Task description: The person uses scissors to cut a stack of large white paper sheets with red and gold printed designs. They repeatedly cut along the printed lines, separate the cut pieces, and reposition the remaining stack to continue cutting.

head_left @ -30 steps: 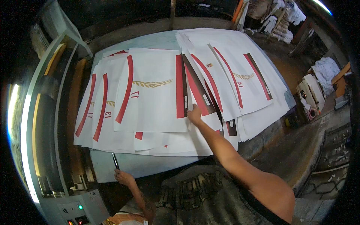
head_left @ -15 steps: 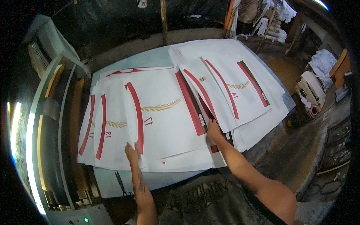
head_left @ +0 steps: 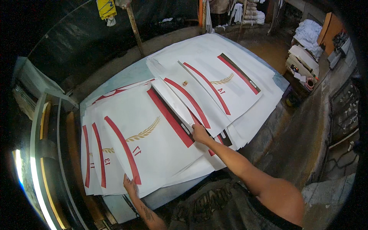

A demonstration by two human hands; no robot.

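A large white printed sheet (head_left: 151,157) lies across the left part of the pile, bearing a curved red band, a gold leaf sprig and a straight red-and-black band. My left hand (head_left: 130,186) pinches its near left corner beside the curved band. Near the end of the red-and-black band, my right hand (head_left: 200,134) is closed on the sheet's right edge, with fingertips partly hidden. That edge lifts slightly off a second printed sheet (head_left: 180,90) beneath. Farther right rests another sheet (head_left: 234,82) with similar bands and a sprig.
A pale blue table (head_left: 155,197) carries the overlapping sheets. At the left stands a machine with long rollers (head_left: 73,142). A wooden post (head_left: 135,32) rises behind the table near dark sheeting. White cloth (head_left: 308,34) is heaped at the far right, above stacked boards.
The view has turned, so the table sits tilted in the picture. Both hands stay at the same sheet, whose right edge now stands a little more raised at its far end.
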